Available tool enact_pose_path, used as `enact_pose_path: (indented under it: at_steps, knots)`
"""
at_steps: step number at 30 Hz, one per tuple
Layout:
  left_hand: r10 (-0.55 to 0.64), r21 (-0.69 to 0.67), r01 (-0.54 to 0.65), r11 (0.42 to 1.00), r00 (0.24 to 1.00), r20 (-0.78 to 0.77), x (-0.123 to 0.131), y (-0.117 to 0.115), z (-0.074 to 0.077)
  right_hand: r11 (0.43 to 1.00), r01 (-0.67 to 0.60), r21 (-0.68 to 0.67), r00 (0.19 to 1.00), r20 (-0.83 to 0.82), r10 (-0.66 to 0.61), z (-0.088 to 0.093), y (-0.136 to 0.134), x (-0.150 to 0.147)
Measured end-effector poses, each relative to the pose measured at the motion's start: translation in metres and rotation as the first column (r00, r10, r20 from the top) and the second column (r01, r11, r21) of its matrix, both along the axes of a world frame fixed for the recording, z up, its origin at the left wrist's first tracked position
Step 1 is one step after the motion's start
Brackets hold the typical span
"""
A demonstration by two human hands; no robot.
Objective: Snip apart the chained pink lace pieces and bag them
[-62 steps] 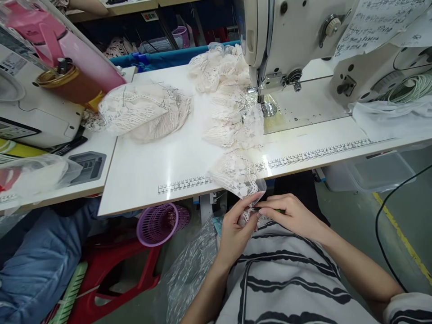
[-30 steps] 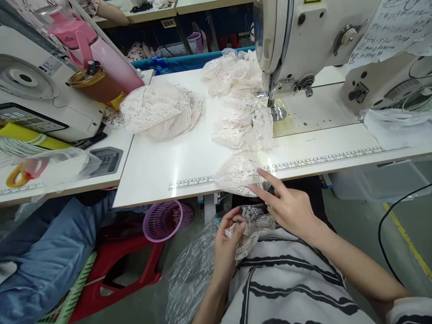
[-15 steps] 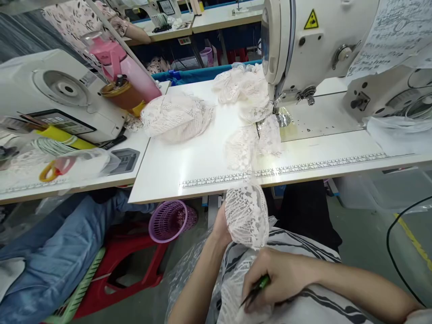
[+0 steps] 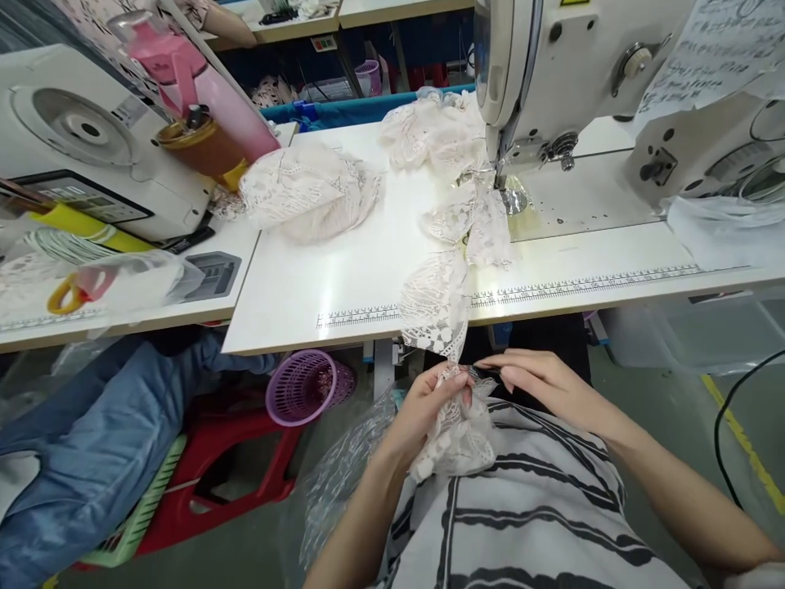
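Note:
A chain of cream lace pieces (image 4: 438,303) runs from the needle of the white sewing machine (image 4: 552,74) across the white table (image 4: 319,278) and hangs over its front edge into my lap. My left hand (image 4: 423,413) is closed on the bunched lower end of that lace, just below the table edge. My right hand (image 4: 540,384) meets it from the right, fingers pressed together at the lace. A thin dark tip, seemingly the thread snips (image 4: 491,373), shows at its fingertips.
Two heaps of lace (image 4: 307,196) (image 4: 429,135) lie on the table. A pink bottle (image 4: 208,90) and a neighbouring machine (image 4: 79,155) stand at left. Below are a purple basket (image 4: 303,384), a red stool (image 4: 214,483), a plastic bag (image 4: 343,483) and another person's denim leg (image 4: 74,466).
My right hand, which was low on my lap with green-handled snips, has come up to the lace beside my left hand. The lace chain has been pulled further off the table.

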State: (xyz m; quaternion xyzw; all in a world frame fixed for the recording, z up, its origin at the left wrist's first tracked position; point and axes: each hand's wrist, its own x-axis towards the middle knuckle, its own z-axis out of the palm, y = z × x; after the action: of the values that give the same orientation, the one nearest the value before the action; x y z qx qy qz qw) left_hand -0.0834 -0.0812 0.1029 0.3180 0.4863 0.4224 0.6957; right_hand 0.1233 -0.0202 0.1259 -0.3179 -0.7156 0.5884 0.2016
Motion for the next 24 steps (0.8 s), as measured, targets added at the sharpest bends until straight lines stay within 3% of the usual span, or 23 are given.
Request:
enact_pose_path:
  at_steps: [2,7,24]
  knots:
    - [0.001,0.023,0.000,1.000,0.999,-0.043,0.001,-0.003,0.000,1.000,0.016,0.022,0.994,0.104,-0.018,-0.011,0.006,-0.003]
    - [0.003,0.024,-0.001,1.000,0.995,-0.095,0.001,-0.006,-0.001,0.994,-0.100,-0.045,0.995,-0.014,0.100,-0.026,0.009,-0.020]
    - [-0.044,0.058,0.054,0.997,0.985,-0.168,-0.002,-0.009,-0.002,0.996,-0.092,-0.003,0.995,0.038,0.092,-0.019,0.008,-0.034]
